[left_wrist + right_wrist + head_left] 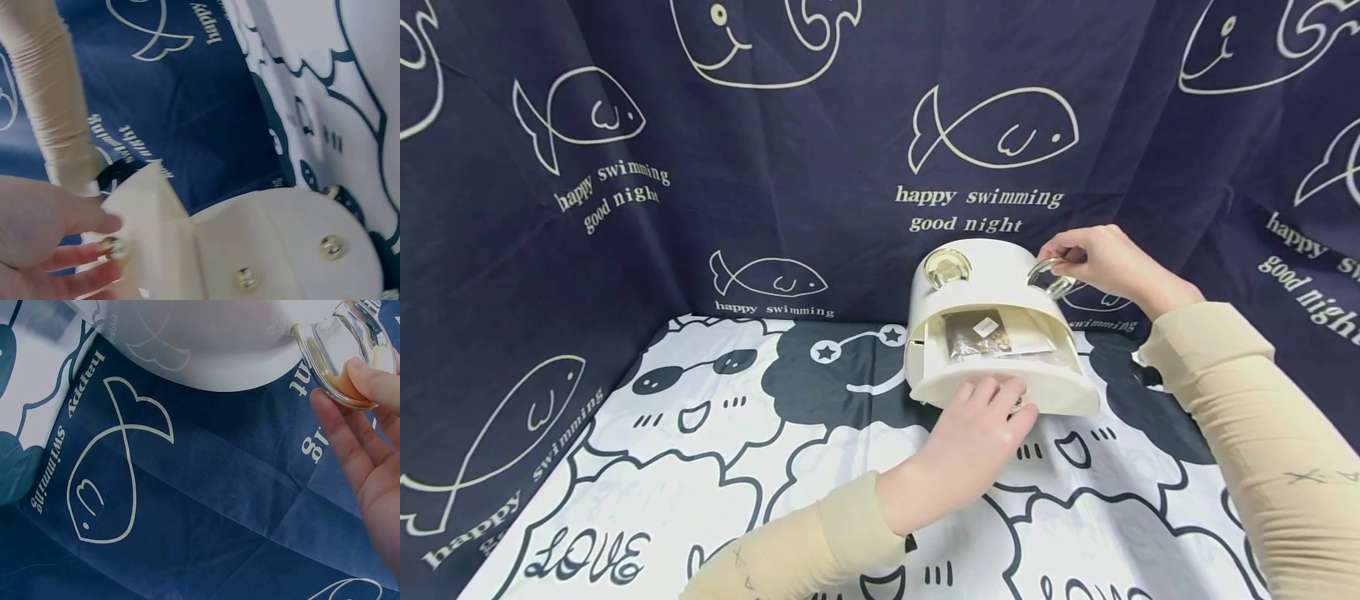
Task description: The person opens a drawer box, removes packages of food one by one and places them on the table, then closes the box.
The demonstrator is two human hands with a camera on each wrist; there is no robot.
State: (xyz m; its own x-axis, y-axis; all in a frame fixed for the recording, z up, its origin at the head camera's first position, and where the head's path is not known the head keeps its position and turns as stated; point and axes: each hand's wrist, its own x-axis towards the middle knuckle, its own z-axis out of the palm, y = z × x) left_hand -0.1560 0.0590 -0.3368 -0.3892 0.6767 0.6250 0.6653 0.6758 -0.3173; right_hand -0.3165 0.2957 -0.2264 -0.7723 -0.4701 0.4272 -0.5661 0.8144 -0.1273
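Observation:
A white rounded box (977,296), shaped like an alarm clock with two gold bells on top, stands against the dark cloth. Its curved front drawer (1060,393) is pulled out. Inside lies a clear packet (976,335) with dark brown contents and a white label. My left hand (973,437) is at the drawer front, thumb and fingers around its small gold knob (114,248). With thumb and fingers, my right hand (1108,260) pinches the rim of the right-hand gold bell (328,359). The left-hand bell (949,267) is untouched.
A white cloth with black cartoon sheep (700,392) covers the table. Dark blue fabric (820,200) with fish drawings rises behind and at both sides, close behind the box. Small gold balls (247,279) stud the white box in the left wrist view.

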